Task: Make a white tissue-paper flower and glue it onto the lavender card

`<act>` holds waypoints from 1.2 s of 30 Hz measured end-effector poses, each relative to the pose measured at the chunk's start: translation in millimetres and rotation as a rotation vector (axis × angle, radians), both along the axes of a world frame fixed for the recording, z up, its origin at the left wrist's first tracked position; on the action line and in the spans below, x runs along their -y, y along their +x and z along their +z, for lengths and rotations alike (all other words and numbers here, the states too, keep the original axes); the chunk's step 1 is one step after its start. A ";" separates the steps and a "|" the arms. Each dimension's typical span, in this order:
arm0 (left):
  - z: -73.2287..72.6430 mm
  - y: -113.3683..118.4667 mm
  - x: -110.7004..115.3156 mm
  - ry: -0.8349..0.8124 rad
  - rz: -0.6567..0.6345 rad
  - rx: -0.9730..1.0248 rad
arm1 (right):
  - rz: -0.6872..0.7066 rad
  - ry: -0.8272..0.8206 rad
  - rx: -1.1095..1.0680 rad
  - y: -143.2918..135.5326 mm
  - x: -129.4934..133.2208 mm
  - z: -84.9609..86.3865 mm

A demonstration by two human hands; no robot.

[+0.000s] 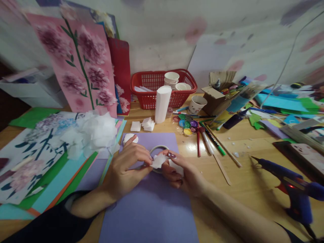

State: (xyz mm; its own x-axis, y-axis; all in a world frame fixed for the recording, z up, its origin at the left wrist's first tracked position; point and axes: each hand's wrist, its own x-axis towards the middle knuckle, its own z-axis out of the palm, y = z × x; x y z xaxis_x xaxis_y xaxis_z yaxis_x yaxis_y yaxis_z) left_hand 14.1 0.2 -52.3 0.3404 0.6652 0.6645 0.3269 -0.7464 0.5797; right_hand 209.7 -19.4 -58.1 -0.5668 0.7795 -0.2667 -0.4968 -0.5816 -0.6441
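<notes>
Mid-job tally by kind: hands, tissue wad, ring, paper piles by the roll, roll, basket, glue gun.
Left hand and right hand: 2
White tissue wad: 1
Pale ring: 1
White square-paper piles: 2
White paper roll: 1
Red basket: 1
Blue glue gun: 1
Total: 9

The one head camera looks from the person's own eye height, facing forward and down across the wooden table and up to the wall at 12 o'clock. The left hand and right hand sit close, just toward 6 o'clock of centre, their forearms entering from about 8 and 4. The view is wide — from a pink flower picture at 10 to a glue gun between 3 and 4 — and stretched toward its edges.
</notes>
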 end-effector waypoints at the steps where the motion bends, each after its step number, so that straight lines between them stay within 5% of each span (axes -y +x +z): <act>1: 0.2 -0.7 -0.6 0.013 0.007 -0.019 | -0.009 0.046 0.044 -0.6 1.1 0.2; 5: 3.7 -0.9 1.0 0.060 0.017 -0.104 | -0.053 0.144 0.157 -2.4 3.4 2.6; 11: 8.0 0.7 4.7 0.086 0.006 -0.115 | 0.010 0.035 0.139 0.4 1.7 3.7; 26: 7.4 3.8 6.4 0.110 0.002 -0.154 | 0.054 0.069 0.225 2.2 2.6 1.9; 36: 2.4 11.7 6.2 -0.346 -0.074 -0.166 | -0.060 0.345 0.414 1.9 -0.3 2.3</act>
State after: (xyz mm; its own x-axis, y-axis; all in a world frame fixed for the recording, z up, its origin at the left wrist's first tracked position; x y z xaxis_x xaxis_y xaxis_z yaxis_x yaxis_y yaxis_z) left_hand 25.8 -6.0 -50.0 0.4802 0.8099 0.3369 0.3901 -0.5412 0.7449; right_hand 211.7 -19.0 -55.9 -0.4206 0.8890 -0.1809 -0.1870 -0.2801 -0.9416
